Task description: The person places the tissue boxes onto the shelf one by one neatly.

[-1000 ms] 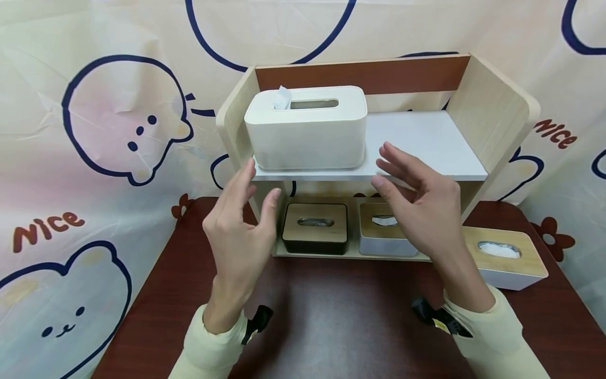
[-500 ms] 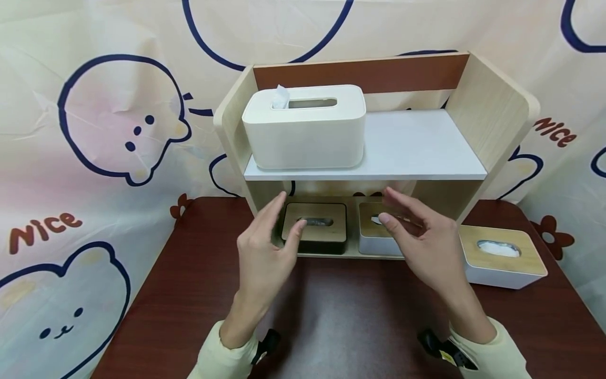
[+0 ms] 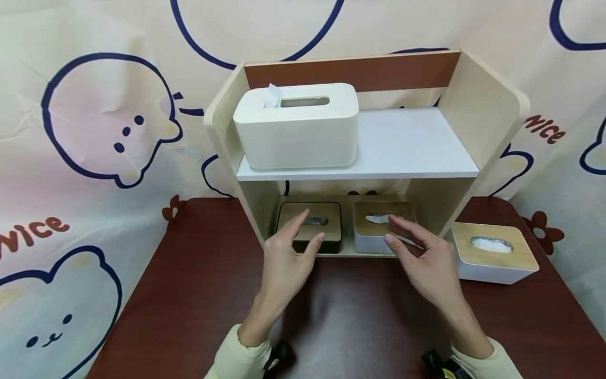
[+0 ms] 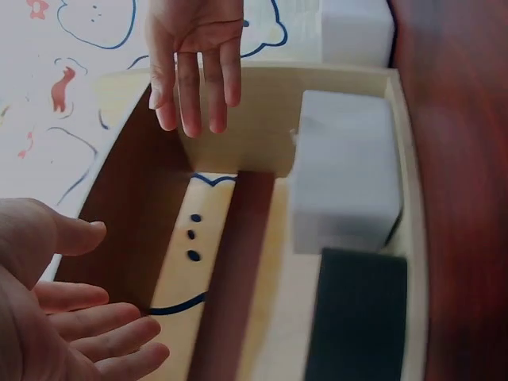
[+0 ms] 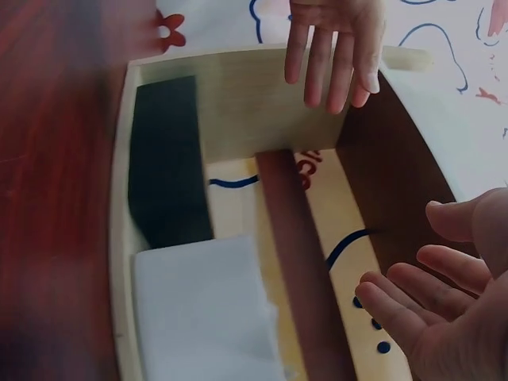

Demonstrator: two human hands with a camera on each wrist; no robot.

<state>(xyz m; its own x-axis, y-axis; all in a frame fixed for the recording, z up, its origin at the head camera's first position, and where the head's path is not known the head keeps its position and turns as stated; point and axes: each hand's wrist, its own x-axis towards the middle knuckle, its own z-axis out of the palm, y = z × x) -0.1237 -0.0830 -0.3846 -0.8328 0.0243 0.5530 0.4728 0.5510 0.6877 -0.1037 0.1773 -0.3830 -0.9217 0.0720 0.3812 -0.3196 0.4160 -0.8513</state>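
My left hand (image 3: 287, 263) hovers before the dark tissue box (image 3: 331, 216) with a wooden lid, at the left of the lower shelf. Its fingers are spread and hold nothing. To the right, my right hand (image 3: 428, 266) is in front of the grey-white tissue box (image 3: 371, 242) with a wooden lid. Its fingers are loosely bent around empty air. Both wrist views show the palms facing each other, apart from the dark box (image 4: 357, 317) and the white box (image 5: 194, 309). A large white tissue box (image 3: 298, 139) stands on the upper shelf, at the left.
The two-tier wooden shelf (image 3: 492, 100) stands on a dark red-brown table (image 3: 189, 295). Another white tissue box (image 3: 497, 268) with a wooden lid sits outside it, at the right. A printed cloth (image 3: 156, 31) hangs behind.
Both hands have come down from upper-shelf height to the lower shelf. The left hand has also moved right, so the hands are closer together. The boxes keep their places.
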